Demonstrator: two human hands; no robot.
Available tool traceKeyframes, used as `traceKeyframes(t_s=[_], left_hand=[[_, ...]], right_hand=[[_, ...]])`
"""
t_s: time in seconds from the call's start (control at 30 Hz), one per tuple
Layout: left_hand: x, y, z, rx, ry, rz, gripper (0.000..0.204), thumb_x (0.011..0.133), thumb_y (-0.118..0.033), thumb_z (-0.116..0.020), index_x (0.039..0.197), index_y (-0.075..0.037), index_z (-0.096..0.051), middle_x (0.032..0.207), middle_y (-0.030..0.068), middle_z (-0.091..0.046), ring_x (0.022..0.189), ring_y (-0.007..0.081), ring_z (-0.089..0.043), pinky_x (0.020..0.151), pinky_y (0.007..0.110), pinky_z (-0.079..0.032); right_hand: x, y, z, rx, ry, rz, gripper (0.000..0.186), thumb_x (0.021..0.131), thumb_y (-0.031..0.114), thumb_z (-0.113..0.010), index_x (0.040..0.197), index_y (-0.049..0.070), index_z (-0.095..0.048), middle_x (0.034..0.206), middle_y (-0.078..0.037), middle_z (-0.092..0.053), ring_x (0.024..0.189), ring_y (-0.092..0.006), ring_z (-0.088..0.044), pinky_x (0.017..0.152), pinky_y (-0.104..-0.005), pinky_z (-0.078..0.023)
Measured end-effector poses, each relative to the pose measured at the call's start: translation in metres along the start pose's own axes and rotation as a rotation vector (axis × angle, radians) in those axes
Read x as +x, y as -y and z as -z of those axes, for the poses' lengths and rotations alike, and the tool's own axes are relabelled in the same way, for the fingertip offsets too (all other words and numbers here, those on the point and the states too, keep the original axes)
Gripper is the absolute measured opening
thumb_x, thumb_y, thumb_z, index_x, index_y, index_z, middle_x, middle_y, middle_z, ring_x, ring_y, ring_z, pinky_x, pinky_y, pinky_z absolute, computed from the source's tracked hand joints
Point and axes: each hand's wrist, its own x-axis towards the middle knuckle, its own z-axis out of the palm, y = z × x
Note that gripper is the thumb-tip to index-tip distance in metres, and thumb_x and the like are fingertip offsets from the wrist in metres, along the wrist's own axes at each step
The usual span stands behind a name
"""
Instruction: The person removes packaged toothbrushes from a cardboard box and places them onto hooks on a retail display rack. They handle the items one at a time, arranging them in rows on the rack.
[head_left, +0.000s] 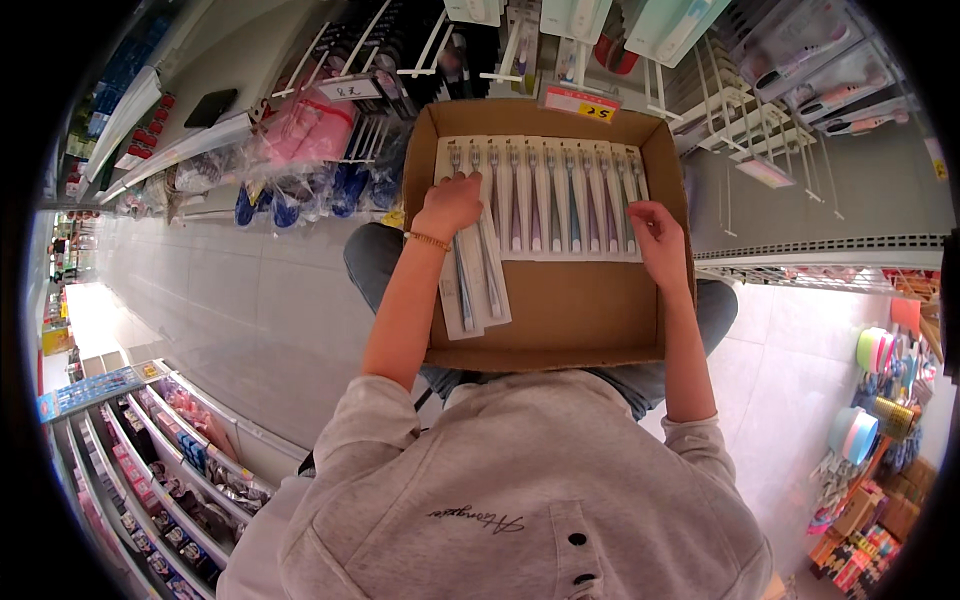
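Observation:
An open brown cardboard box (pixel 545 310) rests over my legs. Across its far half lies a row of slim packs (pixel 554 200) on pale cards, each with a long purple, blue or grey handle and a metallic, fork-like top. At the row's left end, my left hand (pixel 455 205) is closed on the upper part of slim packs (pixel 470 290); two of them slant down toward me, overlapping. My right hand (pixel 660 240) is loosely curled beside the row's right end, its fingertips close to the last pack; whether they touch it I cannot tell.
Shelf racks with metal hooks (pixel 780 140) stand beyond the box and to its right. Bagged blue slippers (pixel 290 200) and a pink bundle (pixel 312 130) hang at the left. A dark phone-like object (pixel 211 108) lies on a shelf. Behind me at left is a tiered display (pixel 160 480).

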Motion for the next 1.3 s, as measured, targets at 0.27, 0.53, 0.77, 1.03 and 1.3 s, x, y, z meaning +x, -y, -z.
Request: traceKeyframes(t_s=[0.27, 0.53, 0.77, 1.03, 1.3], left_hand=[[-0.002, -0.003, 0.010, -0.023, 0.102, -0.036, 0.033, 0.077, -0.025, -0.065, 0.103, -0.006, -0.058, 0.102, 0.0156, -0.059, 0.097, 0.0356, -0.057, 0.080, 0.047, -0.048], [0.008, 0.003, 0.008, -0.071, 0.205, -0.066, 0.024, 0.077, -0.020, -0.065, 0.097, -0.007, -0.064, 0.098, 0.0139, -0.062, 0.094, 0.0331, -0.058, 0.080, 0.044, -0.049], [0.004, -0.002, 0.020, -0.311, 0.092, -0.168, 0.032, 0.075, 0.000, -0.062, 0.106, -0.007, -0.064, 0.090, 0.0112, -0.066, 0.085, 0.0281, -0.061, 0.073, 0.038, -0.049], [0.004, -0.033, 0.046, -0.935, 0.234, -0.285, 0.023, 0.080, -0.004, -0.064, 0.103, -0.001, -0.063, 0.082, 0.0048, -0.065, 0.075, 0.0073, -0.057, 0.066, 0.024, -0.045], [-0.002, -0.060, 0.048, -1.178, 0.057, -0.131, 0.017, 0.084, -0.009, -0.064, 0.098, 0.000, -0.066, 0.086, 0.0017, -0.065, 0.078, 0.0071, -0.057, 0.068, 0.022, -0.045]], right_hand=[[-0.002, -0.003, -0.004, 0.004, 0.039, 0.040, 0.018, 0.086, 0.008, -0.058, 0.102, 0.000, -0.061, 0.088, -0.009, -0.068, 0.085, -0.0152, -0.064, 0.071, -0.0285, -0.049], [-0.003, -0.012, -0.004, 0.063, 0.126, -0.053, 0.018, 0.089, 0.007, -0.055, 0.105, 0.001, -0.058, 0.087, -0.007, -0.067, 0.083, -0.0100, -0.060, 0.071, -0.0233, -0.044], [-0.005, -0.012, -0.007, 0.035, 0.194, -0.017, 0.019, 0.088, 0.007, -0.055, 0.105, 0.000, -0.058, 0.086, -0.006, -0.067, 0.083, -0.0098, -0.060, 0.068, -0.0225, -0.042], [-0.011, -0.006, -0.019, 0.207, 0.396, -0.155, 0.027, 0.089, 0.018, -0.059, 0.111, 0.002, -0.058, 0.094, -0.006, -0.065, 0.088, -0.0140, -0.060, 0.078, -0.0270, -0.046], [-0.020, -0.002, -0.032, 0.067, 0.697, -0.004, 0.040, 0.082, 0.025, -0.068, 0.113, 0.001, -0.057, 0.095, -0.008, -0.064, 0.085, -0.0148, -0.059, 0.074, -0.0293, -0.047]])
